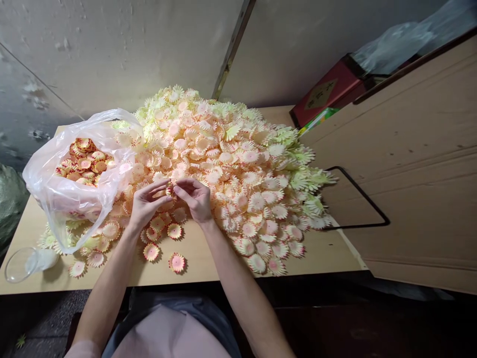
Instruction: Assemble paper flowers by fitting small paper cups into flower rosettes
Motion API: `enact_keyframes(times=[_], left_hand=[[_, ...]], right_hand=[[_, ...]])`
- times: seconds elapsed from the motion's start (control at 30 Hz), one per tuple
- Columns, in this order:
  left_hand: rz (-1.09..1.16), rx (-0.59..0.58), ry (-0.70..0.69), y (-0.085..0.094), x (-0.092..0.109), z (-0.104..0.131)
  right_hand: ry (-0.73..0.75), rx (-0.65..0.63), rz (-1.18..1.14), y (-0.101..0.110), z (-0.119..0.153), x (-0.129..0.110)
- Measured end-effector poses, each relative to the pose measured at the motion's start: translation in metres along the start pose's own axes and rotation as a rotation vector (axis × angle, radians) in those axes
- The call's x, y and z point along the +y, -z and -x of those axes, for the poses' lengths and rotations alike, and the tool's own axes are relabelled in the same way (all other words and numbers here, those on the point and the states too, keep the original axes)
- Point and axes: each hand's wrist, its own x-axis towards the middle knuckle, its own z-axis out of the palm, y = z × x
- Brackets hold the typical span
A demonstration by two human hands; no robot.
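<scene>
My left hand (149, 201) and my right hand (195, 199) meet over the table, fingertips closed from both sides on a small red-edged artificial flower piece (169, 190). Behind and to the right of them spreads a big heap of pale pink and yellow-green artificial flower pieces (238, 164). Several loose red-tipped pieces lie below my hands, among them one flower piece (177, 262) near the table's front edge. To the left, a white plastic bag (44, 174) stands open with red-and-yellow cupped flower pieces (86, 161) inside.
A clear cup (21, 265) lies tilted at the table's (201, 261) front left corner. On the right stands a large cardboard box (402, 164), with a black metal loop (367, 199) beside the heap. A red box (328, 92) is behind, against the grey wall (149, 44).
</scene>
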Motion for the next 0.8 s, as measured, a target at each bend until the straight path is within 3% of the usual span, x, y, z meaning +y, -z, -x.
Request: enact_keyframes(times=[0.17, 0.37, 0.8], left_hand=[[-0.082, 0.001, -0.071, -0.0015, 0.0041, 0.0005], [-0.065, 0.017, 0.013, -0.0027, 0.0044, 0.0007], [-0.060, -0.012, -0.024, -0.0021, 0.0022, 0.0001]], right_hand=[[-0.051, -0.018, 0.003, 0.0017, -0.0008, -0.0011], [-0.093, -0.030, -0.051, 0.0042, -0.0035, -0.0009], [-0.144, -0.051, -0.081, 0.0070, -0.0053, 0.0016]])
